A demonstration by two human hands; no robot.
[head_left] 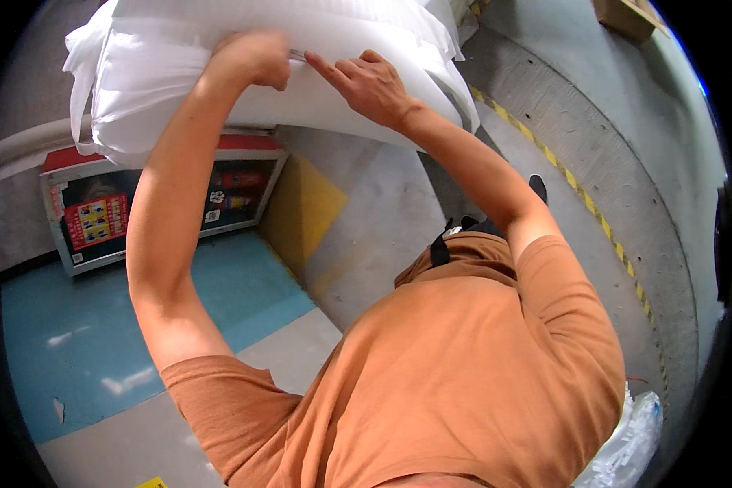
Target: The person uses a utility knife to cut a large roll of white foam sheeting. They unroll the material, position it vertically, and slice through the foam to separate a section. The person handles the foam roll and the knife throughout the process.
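Observation:
A large white bundle (150, 61), wrapped in soft, shiny sheet with loose flaps at its sides, fills the top of the view. My left hand (254, 58) is closed in a fist against its front face. Close by on the right, my right hand (372, 89) has its index finger stretched toward the left fist and its other fingers curled; its thumb is hidden. A short, thin greyish strand (297, 54) shows between the fist and that fingertip. What lies inside the left fist is hidden.
Below the bundle at left stands a red-topped cabinet (248, 142) with a dark glass front. A yellow-and-black striped floor line (581, 191) curves along the right. A clear plastic bag (630, 443) lies at lower right, and a cardboard box (626, 18) at upper right.

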